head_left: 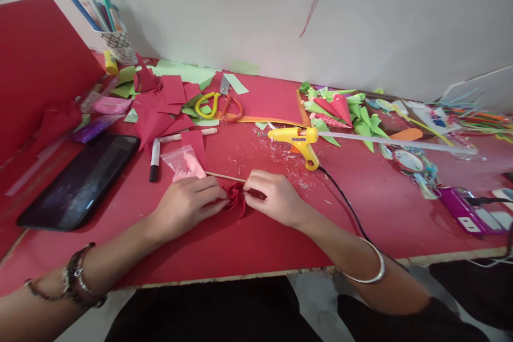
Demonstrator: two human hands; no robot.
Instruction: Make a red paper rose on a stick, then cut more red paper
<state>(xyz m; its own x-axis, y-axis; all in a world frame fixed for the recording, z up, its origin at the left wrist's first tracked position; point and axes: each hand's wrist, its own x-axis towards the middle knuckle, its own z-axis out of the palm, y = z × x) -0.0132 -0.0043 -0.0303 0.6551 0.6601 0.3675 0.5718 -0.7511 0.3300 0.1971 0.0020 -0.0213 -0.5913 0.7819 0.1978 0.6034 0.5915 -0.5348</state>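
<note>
Where the frame passes just below its centre, a swirled red paper piece sits between the two hands — the left hand pinching its left edge with the fingertips, the right hand pinching its right edge. Just above it lies a thin wooden stick, its right end meeting the right hand's fingers. Up and left are a clear bag with something pink inside and a black-capped marker; a black phone fills the lower left. Right of centre, a yellow glue gun rests near paper cones. Scissors lie by red scraps — upper left, a pen cup.
</note>
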